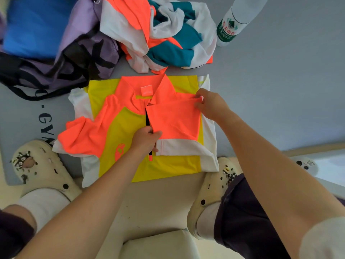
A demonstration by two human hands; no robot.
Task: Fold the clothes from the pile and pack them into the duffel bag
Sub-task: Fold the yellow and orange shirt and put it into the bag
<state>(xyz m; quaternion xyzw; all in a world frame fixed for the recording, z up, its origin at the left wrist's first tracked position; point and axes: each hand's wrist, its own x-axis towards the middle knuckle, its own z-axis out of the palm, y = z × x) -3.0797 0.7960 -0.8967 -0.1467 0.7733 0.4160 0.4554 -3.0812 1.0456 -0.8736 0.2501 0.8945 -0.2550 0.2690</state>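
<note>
The shirt [141, 128] lies flat on the mat [280, 90], near the person. The left hand [145, 141] pinches the folded sleeve's hem while the right hand [209, 105] pinches its shoulder, squaring the fold. The pile [160, 30] and bag [74, 49] wait farther off.

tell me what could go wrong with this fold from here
1. The right hand and left hand only pinch edges of the shirt's folded-in right side; if either grip slips, that flap may spring back open.
2. The other sleeve still lies bunched, so the finished fold may come out lopsided.
3. The water bottle stands right beside the clothes pile; pulling the next garment could tip it.
</note>
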